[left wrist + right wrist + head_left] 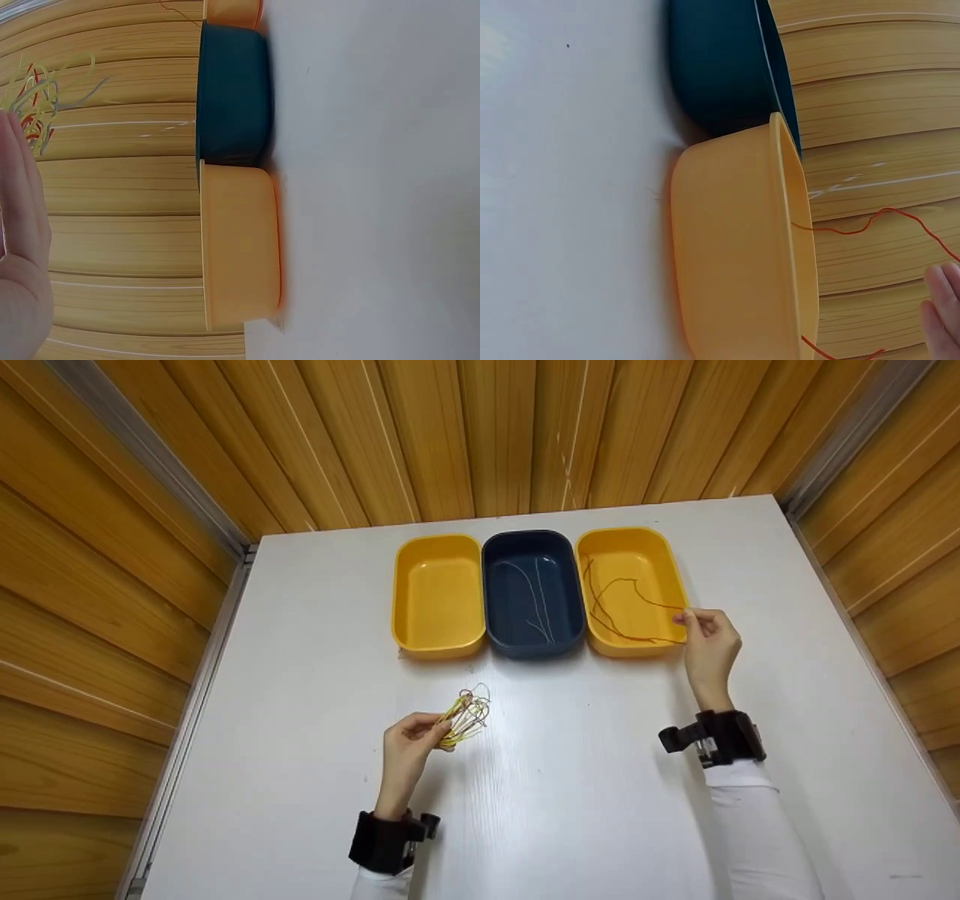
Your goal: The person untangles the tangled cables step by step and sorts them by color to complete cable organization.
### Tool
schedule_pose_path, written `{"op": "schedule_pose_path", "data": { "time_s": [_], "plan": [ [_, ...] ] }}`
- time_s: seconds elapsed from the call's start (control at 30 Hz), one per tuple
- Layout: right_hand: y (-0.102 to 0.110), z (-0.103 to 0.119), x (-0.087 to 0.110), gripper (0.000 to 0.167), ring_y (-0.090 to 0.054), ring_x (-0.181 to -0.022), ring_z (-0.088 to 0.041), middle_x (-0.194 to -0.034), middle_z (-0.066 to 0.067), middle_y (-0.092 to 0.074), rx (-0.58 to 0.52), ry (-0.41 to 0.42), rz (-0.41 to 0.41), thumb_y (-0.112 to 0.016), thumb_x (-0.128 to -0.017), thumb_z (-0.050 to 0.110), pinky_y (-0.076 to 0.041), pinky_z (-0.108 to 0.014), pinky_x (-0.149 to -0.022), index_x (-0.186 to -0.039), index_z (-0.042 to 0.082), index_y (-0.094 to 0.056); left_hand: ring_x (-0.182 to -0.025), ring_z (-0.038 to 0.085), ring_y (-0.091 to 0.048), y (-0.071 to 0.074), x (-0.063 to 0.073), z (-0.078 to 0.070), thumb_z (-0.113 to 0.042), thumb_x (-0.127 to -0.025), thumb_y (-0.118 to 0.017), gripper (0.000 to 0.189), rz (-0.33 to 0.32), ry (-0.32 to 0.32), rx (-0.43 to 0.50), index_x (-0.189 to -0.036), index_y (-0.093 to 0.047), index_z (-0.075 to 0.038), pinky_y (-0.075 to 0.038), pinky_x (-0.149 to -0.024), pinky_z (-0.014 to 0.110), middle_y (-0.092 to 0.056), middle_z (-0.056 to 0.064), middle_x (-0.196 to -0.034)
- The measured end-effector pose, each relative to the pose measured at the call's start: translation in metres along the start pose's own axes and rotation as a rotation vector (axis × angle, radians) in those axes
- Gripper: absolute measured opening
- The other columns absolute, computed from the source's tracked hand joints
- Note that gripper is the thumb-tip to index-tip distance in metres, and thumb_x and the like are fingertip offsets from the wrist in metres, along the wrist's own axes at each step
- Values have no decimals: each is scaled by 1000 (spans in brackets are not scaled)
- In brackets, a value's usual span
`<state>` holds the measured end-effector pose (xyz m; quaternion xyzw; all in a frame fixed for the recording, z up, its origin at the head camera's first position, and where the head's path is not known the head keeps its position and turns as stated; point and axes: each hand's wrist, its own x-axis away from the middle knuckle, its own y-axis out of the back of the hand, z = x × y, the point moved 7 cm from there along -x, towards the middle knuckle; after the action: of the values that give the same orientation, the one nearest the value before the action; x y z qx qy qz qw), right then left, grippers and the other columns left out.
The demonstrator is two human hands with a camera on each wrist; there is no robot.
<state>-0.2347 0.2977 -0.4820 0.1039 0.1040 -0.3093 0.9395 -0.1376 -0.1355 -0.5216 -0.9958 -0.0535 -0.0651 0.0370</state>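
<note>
My left hand (409, 746) pinches a loose bundle of thin wires (466, 716), mostly yellow with red and grey ones among them. It is in front of the bins; in the left wrist view the wire bundle (34, 101) sticks up past the fingers. At the right yellow bin's front right corner, my right hand (711, 641) pinches the end of a thin red wire (656, 604). That wire bends down into the right yellow bin (637, 649), where more red wire lies along the left side. In the right wrist view the red wire (922, 223) rises over the rim toward the fingertips.
A dark blue bin (534, 649) with a few thin pale wires (541, 600) inside stands in the middle of the row. Left of it is another yellow bin (439, 651). All three stand side by side on a white table (315, 675), before a wood-plank wall (495, 435).
</note>
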Motion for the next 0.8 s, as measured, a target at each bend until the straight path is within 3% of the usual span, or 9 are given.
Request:
{"op": "schedule_pose_path", "data": {
  "time_s": [0.3,0.67,0.73,0.8],
  "plan": [
    [-5,-18,13,11,-62,-67,15,-71,29,-61,15,-8,40,-62,-94,-12,-54,-2,-71,-97,-23,-64,-57,3,-67,1,0,3,11,-89,-67,25,-6,21,-2,-106,-61,28,-61,-60,18,-74,6,-80],
    [-12,-30,13,17,-56,-56,16,-69,22,-60,148,-111,140,-65,-93,-7,-49,-1,-56,-102,-21,-67,-57,4,-67,1,1,4,10,-89,-68,25,-11,30,-1,-106,-61,28,-62,-60,19,-75,8,-81],
    [-14,-30,13,17,-54,-54,17,-68,16,-63,191,-111,152,-66,-93,-5,-47,-1,-54,-101,-20,-68,-56,4,-67,2,1,4,9,-89,-68,25,-11,31,-5,-106,-62,27,-62,-60,19,-75,8,-80],
    [-17,-30,12,17,-51,-54,19,-70,1,-69,242,-93,165,-66,-92,-4,-44,0,-53,-100,-19,-69,-57,5,-67,2,2,4,9,-89,-68,25,-10,34,-4,-106,-62,27,-62,-60,19,-74,6,-80]
  ]
}}
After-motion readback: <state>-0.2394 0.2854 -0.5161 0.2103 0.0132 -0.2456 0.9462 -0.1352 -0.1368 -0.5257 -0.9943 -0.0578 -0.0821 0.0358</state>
